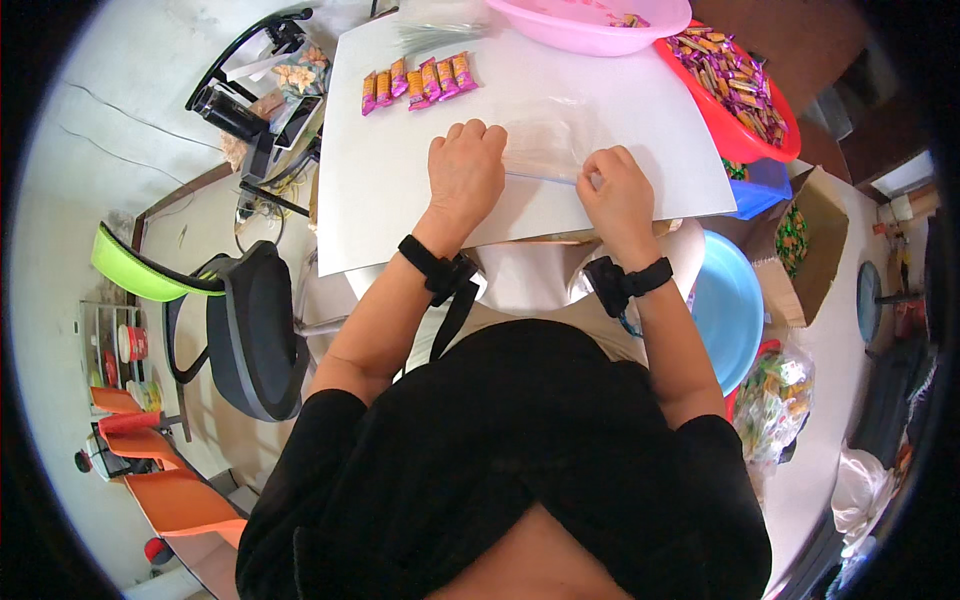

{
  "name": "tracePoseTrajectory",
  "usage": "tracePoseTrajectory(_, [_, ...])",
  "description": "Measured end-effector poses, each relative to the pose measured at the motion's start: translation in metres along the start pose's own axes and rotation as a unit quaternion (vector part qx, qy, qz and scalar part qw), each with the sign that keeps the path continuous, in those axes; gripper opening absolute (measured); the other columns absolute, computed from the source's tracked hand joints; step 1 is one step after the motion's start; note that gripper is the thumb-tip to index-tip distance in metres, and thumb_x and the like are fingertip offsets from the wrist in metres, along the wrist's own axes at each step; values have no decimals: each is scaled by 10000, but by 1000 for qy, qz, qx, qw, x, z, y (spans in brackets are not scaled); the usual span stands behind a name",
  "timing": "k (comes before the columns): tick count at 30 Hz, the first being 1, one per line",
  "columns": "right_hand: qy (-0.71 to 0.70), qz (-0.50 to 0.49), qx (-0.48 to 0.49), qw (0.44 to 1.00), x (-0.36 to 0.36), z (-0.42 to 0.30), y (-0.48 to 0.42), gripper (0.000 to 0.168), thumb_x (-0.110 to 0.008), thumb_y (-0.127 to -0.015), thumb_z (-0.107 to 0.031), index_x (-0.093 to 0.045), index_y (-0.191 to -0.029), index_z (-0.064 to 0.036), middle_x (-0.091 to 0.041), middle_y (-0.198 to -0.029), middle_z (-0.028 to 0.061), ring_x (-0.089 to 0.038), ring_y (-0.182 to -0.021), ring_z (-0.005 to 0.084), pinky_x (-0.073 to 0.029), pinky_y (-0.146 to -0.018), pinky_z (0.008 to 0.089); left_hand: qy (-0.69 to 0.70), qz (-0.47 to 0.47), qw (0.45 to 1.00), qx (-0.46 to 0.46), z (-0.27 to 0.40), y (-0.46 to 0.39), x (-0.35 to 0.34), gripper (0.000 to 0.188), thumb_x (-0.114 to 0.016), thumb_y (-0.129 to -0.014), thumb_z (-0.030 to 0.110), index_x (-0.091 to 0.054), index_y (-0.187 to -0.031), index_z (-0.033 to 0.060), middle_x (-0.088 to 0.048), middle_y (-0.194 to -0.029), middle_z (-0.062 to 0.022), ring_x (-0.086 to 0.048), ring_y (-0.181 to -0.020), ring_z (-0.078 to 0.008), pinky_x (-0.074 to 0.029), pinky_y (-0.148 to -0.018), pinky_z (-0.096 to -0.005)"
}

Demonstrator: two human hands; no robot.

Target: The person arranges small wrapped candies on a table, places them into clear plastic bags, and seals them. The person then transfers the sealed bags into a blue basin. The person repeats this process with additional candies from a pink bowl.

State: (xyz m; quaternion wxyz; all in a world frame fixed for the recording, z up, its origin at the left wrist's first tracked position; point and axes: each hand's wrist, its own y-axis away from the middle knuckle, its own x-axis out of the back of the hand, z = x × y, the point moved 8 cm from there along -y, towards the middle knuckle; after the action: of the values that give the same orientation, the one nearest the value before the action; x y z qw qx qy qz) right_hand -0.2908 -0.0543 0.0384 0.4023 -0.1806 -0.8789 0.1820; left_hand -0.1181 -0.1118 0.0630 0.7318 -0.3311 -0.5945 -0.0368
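A clear plastic bag (551,142) lies flat on the white table (390,202) between my hands. My left hand (466,169), knuckles up, is closed at the bag's left end. At its lower right corner, my right hand (616,191) pinches the bag's edge between thumb and fingers. Beyond my left hand, several small purple-and-orange wrapped snacks (442,79) lie in two short rows. A stack of clear bags (442,26) rests at the table's far edge.
A pink basin (600,30) stands at the far right. Beside it are a red basin (784,124) full of wrapped snacks, a blue bin (761,191) and a cardboard box (821,251). A light-blue basin (727,311) stands low at right. At left are a phone (298,122) and a black chair (255,337).
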Motion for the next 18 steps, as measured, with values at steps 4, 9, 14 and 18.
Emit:
tracePoseTrajectory(4, [48,-19,46,998,-6,-10,-3,61,-638,-784,-97,-585,-798,-72,-582,-814,95,-597,-765,303,-472,-631,413,-7,-109,992,60,-10,-3,-14,104,-565,-841,105,-599,-938,90,-654,-814,-112,-657,-752,-317,-507,-642,-450])
tracePoseTrajectory(9, [37,-23,56,997,-15,-12,-12,64,-623,-801,-105,-570,-800,-69,-576,-791,100,-589,-734,311,-467,-623,411,-17,-94,995,-8,-11,-12,-4,80,-532,-860,93,-583,-921,82,-661,-786,-119,-669,-706,-313,-516,-596,-427])
tracePoseTrajectory(14, [11,-63,55,996,-33,-17,-11,52,-621,-782,-57,-575,-806,-58,-575,-797,105,-588,-722,307,-460,-615,407,-31,-139,989,-26,-30,-12,-10,158,-595,-865,176,-607,-990,81,-661,-810,-125,-669,-764,-316,-525,-648,-426])
tracePoseTrajectory(18, [-11,-60,44,997,-35,-13,-8,60,-628,-762,-18,-595,-801,-49,-582,-811,110,-593,-735,307,-466,-626,406,142,-96,985,11,-76,-15,-2,397,-674,-848,370,-641,-1107,71,-672,-904,-142,-650,-876,-307,-516,-749,-415])
